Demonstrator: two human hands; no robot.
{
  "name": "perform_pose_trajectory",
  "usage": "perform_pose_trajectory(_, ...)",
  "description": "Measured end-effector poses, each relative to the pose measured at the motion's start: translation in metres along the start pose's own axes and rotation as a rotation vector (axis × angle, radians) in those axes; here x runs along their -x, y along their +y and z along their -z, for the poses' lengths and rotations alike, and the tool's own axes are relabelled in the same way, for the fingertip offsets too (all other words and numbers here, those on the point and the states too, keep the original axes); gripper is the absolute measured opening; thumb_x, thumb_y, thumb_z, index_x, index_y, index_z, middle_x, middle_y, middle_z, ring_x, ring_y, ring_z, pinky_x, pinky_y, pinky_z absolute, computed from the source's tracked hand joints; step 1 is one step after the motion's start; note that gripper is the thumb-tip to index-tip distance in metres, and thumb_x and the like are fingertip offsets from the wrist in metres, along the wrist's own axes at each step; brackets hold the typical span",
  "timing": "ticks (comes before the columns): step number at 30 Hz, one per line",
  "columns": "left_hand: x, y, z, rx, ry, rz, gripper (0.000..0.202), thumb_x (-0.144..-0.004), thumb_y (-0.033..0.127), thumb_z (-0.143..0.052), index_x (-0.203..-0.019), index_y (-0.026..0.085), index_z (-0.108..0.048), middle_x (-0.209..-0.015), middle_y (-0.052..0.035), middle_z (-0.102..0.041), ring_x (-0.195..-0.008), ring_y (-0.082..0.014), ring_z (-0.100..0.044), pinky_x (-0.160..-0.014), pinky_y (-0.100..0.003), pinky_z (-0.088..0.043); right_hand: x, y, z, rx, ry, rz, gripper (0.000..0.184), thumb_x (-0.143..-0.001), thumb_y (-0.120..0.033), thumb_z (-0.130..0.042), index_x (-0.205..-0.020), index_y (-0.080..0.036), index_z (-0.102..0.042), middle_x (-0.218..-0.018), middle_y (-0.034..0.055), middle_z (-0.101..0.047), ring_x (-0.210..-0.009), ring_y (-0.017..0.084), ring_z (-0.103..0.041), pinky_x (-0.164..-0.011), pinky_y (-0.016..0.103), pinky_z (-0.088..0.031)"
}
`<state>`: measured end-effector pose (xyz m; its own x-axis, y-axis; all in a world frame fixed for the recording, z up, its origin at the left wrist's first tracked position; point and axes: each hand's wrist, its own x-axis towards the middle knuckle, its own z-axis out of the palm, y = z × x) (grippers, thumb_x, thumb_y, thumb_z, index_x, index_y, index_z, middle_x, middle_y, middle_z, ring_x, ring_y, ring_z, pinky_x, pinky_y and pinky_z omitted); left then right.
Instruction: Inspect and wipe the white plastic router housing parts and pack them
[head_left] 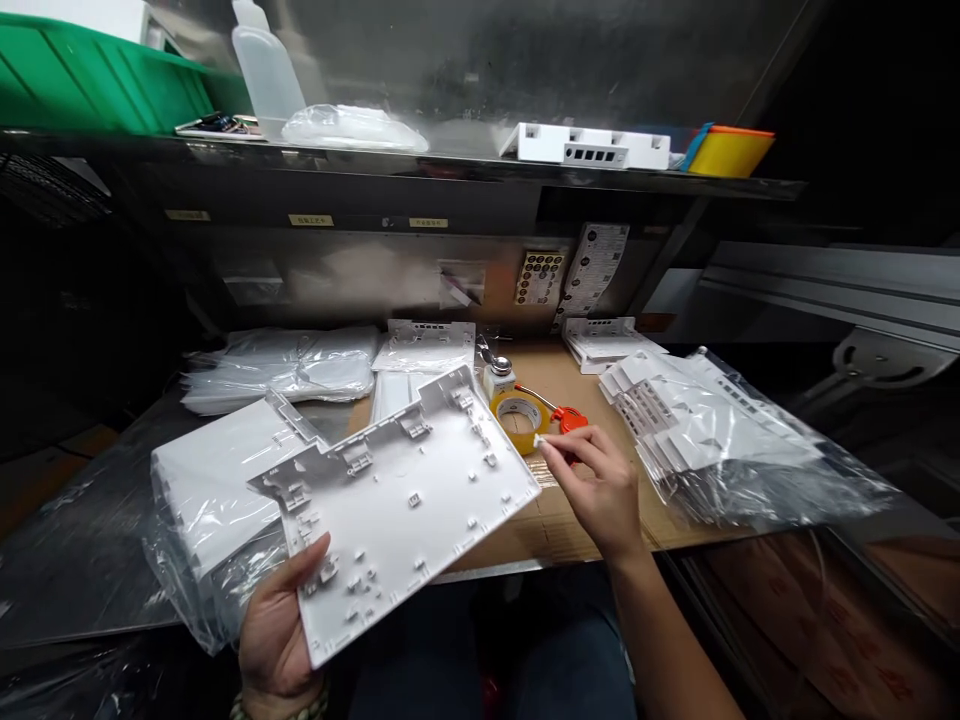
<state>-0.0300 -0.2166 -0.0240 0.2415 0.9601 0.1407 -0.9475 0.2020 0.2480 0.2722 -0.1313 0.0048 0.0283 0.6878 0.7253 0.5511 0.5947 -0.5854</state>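
Observation:
In my left hand [281, 635] I hold a white plastic cover [420, 530] by its lower left corner, thumb on the face. Its inner side, dotted with small clips and posts, is turned up, and it tilts above the table's front edge. My right hand [600, 490], to the right of the cover, pinches a small white plastic piece [540, 441] between thumb and forefinger. Just behind those fingertips lie a roll of yellow tape [499, 410] and a red-handled tool [570, 418] with a thin shaft. A small bottle with a metal cap [500, 375] stands behind the tape.
Bagged white covers [217, 480] lie at the left, with flat plastic bags [292, 365] behind them. More white covers in clear bags [705, 430] lie at the right. A metal shelf [450, 165] above carries a green bin [90, 80], a squeeze bottle [266, 70] and a yellow container [727, 152].

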Motion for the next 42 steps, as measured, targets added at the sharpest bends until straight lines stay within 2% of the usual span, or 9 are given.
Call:
perform_pose_trajectory(6,0.027,0.002,0.035,-0.093,0.258,0.004,0.071,-0.093,0.004,-0.033,-0.154,0.039,-0.045,-0.132,-0.0017,-0.069,-0.140,-0.0317,-0.045,-0.123,-0.058,-0.028,-0.027,-0.023,-0.005,-0.163,0.065,-0.003,0.011,-0.094,-0.019,-0.072,-0.100,-0.023,-0.079,-0.091,0.0020,-0.067,-0.083,0.014,-0.065,-0.072,0.029,-0.057)
perform_pose_trajectory(9,0.037,-0.001,0.047,-0.120,0.301,0.007,0.066,-0.095,0.008,-0.037,-0.152,0.041,-0.047,-0.128,-0.0022,-0.071,-0.135,-0.0340,-0.050,-0.121,-0.058,-0.033,-0.034,-0.028,-0.010,-0.124,0.056,0.065,0.012,-0.095,-0.018,-0.070,-0.102,-0.021,-0.079,-0.091,0.0022,-0.067,-0.081,0.013,-0.065,-0.072,0.029,-0.057)
perform_pose_trajectory(13,0.041,-0.008,0.047,-0.133,0.351,-0.019,0.068,-0.096,0.008,-0.043,-0.154,0.044,-0.039,-0.131,-0.0027,-0.070,-0.128,-0.0349,-0.056,-0.118,-0.056,-0.038,-0.033,-0.024,-0.011,-0.069,0.065,0.062,0.012,-0.095,-0.017,-0.069,-0.100,-0.020,-0.079,-0.089,0.0015,-0.065,-0.073,0.011,-0.061,-0.067,0.027,-0.056)
perform_pose_trajectory(17,0.035,-0.015,0.034,-0.281,0.549,-0.009,0.084,-0.089,-0.001,-0.055,-0.157,0.043,-0.034,-0.129,-0.0043,-0.072,-0.125,-0.0363,-0.059,-0.116,-0.057,-0.040,-0.029,-0.013,-0.010,-0.072,0.064,0.067,0.013,-0.095,-0.019,-0.069,-0.103,-0.021,-0.079,-0.091,0.0026,-0.067,-0.079,0.013,-0.064,-0.069,0.028,-0.056)
perform_pose_trajectory(22,0.017,-0.029,-0.002,-0.386,0.611,-0.004,0.083,-0.085,-0.002,-0.064,-0.158,0.031,-0.040,-0.125,-0.0110,-0.075,-0.125,-0.0390,-0.062,-0.116,-0.058,-0.044,-0.030,0.010,-0.008,-0.021,0.074,-0.053,0.010,-0.094,-0.022,-0.071,-0.096,-0.019,-0.080,-0.085,0.0018,-0.065,-0.071,0.012,-0.062,-0.063,0.027,-0.053)
perform_pose_trajectory(26,-0.006,-0.053,-0.032,-0.485,0.707,-0.071,0.089,-0.080,0.006,-0.076,-0.159,0.025,-0.039,-0.123,-0.0152,-0.076,-0.117,-0.0397,-0.069,-0.110,-0.057,-0.052,-0.027,-0.014,-0.012,-0.136,0.099,-0.022,0.010,-0.093,-0.019,-0.072,-0.100,-0.019,-0.079,-0.089,0.0025,-0.065,-0.079,0.014,-0.064,-0.069,0.028,-0.055)
perform_pose_trajectory(33,-0.029,-0.095,-0.056,-0.590,0.530,-0.190,0.094,-0.079,0.029,-0.087,-0.159,0.036,-0.037,-0.143,-0.0073,-0.066,-0.140,-0.0324,-0.054,-0.119,-0.042,-0.045,-0.015,-0.095,-0.036,-0.370,0.020,0.207,0.021,-0.090,-0.007,-0.072,-0.108,-0.016,-0.077,-0.094,0.0046,-0.067,-0.085,0.013,-0.068,-0.079,0.027,-0.060)
perform_pose_trajectory(36,-0.030,-0.100,-0.056,-0.606,0.501,-0.213,0.092,-0.078,0.033,-0.089,-0.157,0.036,-0.042,-0.149,-0.0052,-0.062,-0.147,-0.0310,-0.046,-0.122,-0.037,-0.040,-0.016,-0.101,-0.042,-0.404,0.021,0.227,0.020,-0.089,-0.006,-0.072,-0.106,-0.015,-0.077,-0.093,0.0050,-0.068,-0.085,0.013,-0.069,-0.078,0.026,-0.061)
perform_pose_trajectory(42,-0.030,-0.098,-0.041,-0.611,0.448,-0.208,0.089,-0.083,0.034,-0.084,-0.158,0.041,-0.036,-0.159,-0.0041,-0.051,-0.149,-0.0306,-0.043,-0.120,-0.037,-0.043,-0.012,-0.104,-0.042,-0.429,0.017,0.202,0.021,-0.089,-0.005,-0.071,-0.107,-0.016,-0.077,-0.092,0.0045,-0.068,-0.083,0.013,-0.068,-0.078,0.026,-0.061)
